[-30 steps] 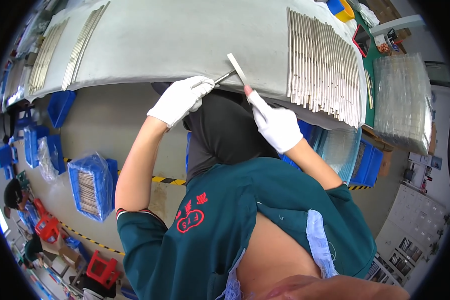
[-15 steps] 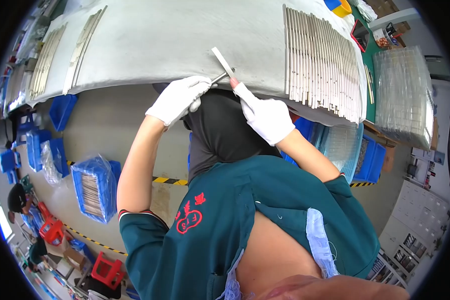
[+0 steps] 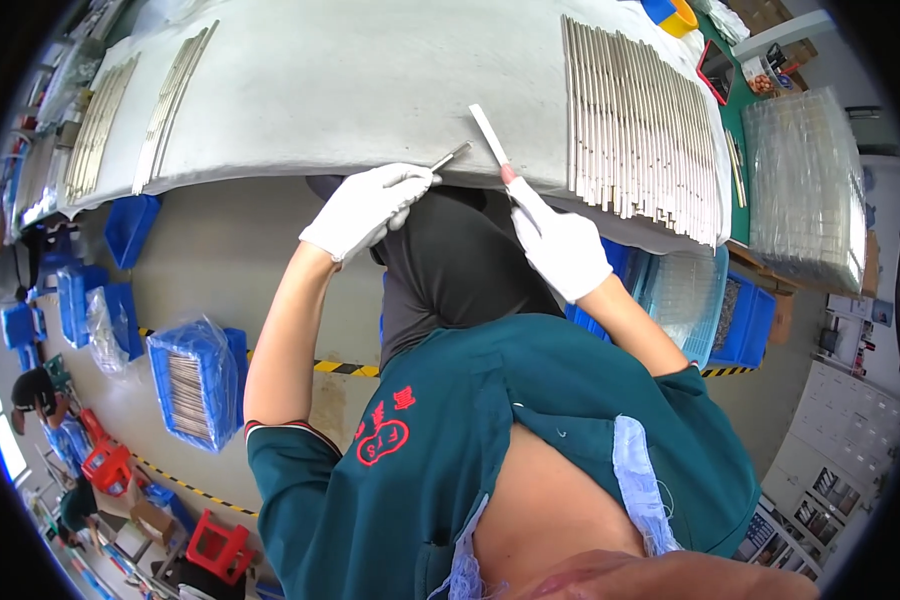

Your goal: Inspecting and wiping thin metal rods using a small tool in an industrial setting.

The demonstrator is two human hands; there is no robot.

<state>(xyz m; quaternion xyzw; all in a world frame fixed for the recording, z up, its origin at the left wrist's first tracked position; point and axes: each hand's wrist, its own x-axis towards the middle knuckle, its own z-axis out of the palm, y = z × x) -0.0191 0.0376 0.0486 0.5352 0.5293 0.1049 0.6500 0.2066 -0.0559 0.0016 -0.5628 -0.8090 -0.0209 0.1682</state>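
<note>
Both my hands wear white gloves at the near edge of a table covered in grey cloth (image 3: 370, 80). My left hand (image 3: 365, 208) pinches one end of a thin metal rod (image 3: 451, 156) that points up and to the right. My right hand (image 3: 562, 248) grips a slim white tool with a pale blade (image 3: 492, 138), its tip raised over the cloth just right of the rod. A wide row of similar metal rods (image 3: 638, 125) lies side by side on the cloth to the right of my hands.
More rods (image 3: 170, 100) lie in rows at the table's far left. Blue bins (image 3: 195, 380), one wrapped and full of rods, stand on the floor at left. Clear plastic trays (image 3: 805, 180) are stacked at right. Yellow-black floor tape (image 3: 340, 368) runs under the table.
The white tool in my right hand has swung a little to the right and tilted more upright. My left hand still holds the rod at the table edge.
</note>
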